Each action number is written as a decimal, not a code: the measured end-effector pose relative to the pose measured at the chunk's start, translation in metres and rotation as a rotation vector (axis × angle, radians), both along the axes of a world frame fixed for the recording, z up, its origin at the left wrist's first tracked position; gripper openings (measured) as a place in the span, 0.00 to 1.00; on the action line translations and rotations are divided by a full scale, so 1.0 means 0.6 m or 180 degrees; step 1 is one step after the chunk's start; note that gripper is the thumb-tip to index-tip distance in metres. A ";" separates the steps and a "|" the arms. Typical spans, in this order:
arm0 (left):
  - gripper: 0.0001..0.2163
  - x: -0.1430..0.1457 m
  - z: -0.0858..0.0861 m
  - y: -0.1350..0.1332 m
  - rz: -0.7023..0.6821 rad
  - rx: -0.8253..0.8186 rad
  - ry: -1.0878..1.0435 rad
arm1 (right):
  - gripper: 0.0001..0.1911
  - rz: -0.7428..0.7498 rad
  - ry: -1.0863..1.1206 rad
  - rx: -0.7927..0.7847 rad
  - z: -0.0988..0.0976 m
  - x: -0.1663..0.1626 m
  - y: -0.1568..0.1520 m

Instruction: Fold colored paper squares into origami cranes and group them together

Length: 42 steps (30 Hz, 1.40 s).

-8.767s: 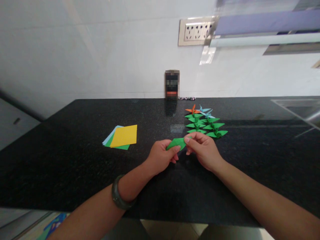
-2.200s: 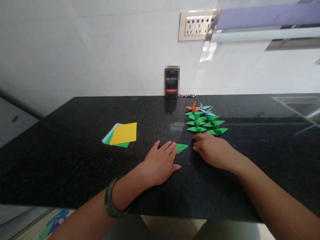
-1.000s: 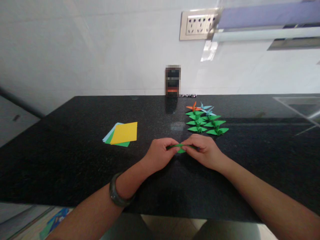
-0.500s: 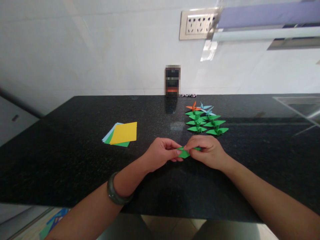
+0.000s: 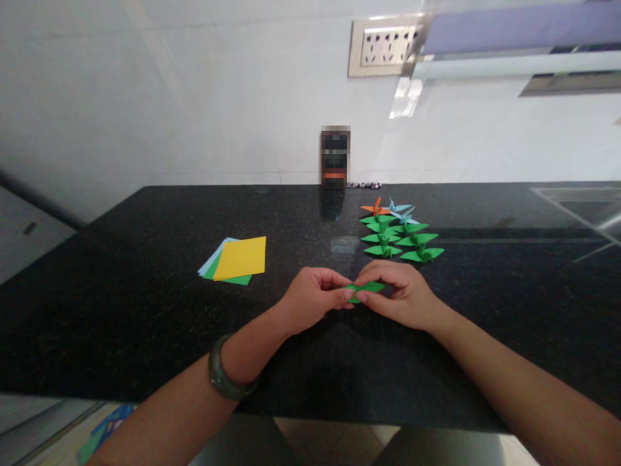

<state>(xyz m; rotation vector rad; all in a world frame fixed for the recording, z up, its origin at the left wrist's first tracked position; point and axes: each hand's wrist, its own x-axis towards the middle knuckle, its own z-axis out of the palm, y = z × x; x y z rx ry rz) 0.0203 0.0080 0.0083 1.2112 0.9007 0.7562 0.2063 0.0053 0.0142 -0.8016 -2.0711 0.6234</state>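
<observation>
Between left hand and right hand, green paper

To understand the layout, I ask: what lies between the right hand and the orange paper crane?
Green paper cranes lie on the dark counter between the right hand and the orange paper crane; the head view shows this.
</observation>
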 end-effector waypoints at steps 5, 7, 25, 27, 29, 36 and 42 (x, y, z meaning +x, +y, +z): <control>0.09 -0.002 -0.002 0.001 0.0068 0.0802 0.0639 | 0.06 -0.0198 -0.0315 -0.0396 -0.006 0.002 0.001; 0.09 -0.002 -0.001 0.000 0.0113 0.1217 0.1009 | 0.05 -0.0116 -0.0408 -0.0406 -0.006 0.003 0.003; 0.08 -0.004 0.006 -0.006 0.0150 0.2045 0.1559 | 0.04 -0.0132 -0.0367 -0.0252 -0.001 0.001 -0.001; 0.08 -0.004 0.007 -0.006 0.0150 0.2057 0.1558 | 0.04 -0.0123 -0.0354 -0.0234 -0.001 0.002 0.000; 0.08 -0.004 0.008 -0.006 0.0138 0.2077 0.1574 | 0.04 -0.0112 -0.0324 -0.0269 -0.002 0.003 0.000; 0.08 -0.003 0.006 -0.007 0.0159 0.2087 0.1587 | 0.05 -0.0137 -0.0182 -0.0678 -0.005 0.003 0.000; 0.08 -0.002 0.010 -0.010 0.0215 0.1981 0.1514 | 0.07 -0.0202 0.0011 -0.1044 -0.002 -0.003 -0.006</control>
